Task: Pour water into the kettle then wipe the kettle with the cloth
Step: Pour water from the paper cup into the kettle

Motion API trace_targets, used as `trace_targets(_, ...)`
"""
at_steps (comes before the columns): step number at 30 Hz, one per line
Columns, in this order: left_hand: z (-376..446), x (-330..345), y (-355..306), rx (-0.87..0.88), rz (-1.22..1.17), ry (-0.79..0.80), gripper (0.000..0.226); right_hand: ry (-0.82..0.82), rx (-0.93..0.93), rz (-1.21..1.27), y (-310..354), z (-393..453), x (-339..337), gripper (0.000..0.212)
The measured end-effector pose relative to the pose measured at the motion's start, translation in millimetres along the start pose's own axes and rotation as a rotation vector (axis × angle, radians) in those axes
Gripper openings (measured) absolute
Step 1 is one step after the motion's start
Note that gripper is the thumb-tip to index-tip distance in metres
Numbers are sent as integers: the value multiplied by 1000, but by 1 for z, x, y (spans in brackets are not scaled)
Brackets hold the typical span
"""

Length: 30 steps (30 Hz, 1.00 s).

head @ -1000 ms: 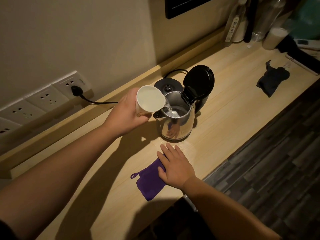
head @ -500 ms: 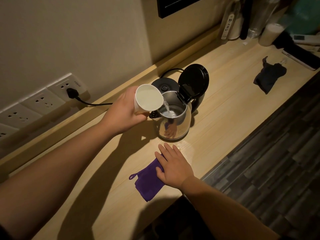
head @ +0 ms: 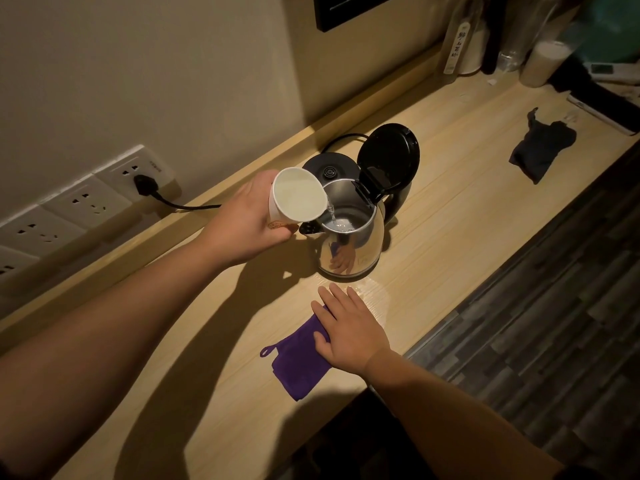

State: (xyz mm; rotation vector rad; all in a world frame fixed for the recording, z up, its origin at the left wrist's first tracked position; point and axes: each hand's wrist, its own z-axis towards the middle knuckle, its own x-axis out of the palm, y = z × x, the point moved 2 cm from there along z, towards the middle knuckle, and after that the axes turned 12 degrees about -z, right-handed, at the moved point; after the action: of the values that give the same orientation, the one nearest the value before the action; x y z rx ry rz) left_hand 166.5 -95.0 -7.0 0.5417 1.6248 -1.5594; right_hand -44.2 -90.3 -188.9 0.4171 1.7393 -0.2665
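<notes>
Left hand (head: 247, 221) grips tilted paper cup (head: 298, 199), water streaming into open-lidded kettle (head: 349, 237) mid-tabletop (head: 450, 209). Right hand (head: 351, 332), fingers straight, rests flat on purple cloth (head: 299, 356) near front edge.

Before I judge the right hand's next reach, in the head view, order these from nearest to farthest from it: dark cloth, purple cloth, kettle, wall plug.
1. purple cloth: under the right hand, touching.
2. kettle: just beyond the fingertips.
3. wall plug: far left, at the wall.
4. dark cloth: far right of the counter.
The last two are close in rank.
</notes>
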Motion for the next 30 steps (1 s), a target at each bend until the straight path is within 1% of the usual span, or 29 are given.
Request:
trace_targets(10, 0, -4, -2, 12, 15, 41, 79, -2, -2, -5, 0, 0, -1, 68)
trace_targets(21, 7, -7, 5, 46, 68, 30, 79, -4, -3, -10, 0, 0, -1, 67)
trace_targets(30, 10, -8, 6, 63, 89, 65, 80, -6, -8, -8, 0, -1, -4, 66)
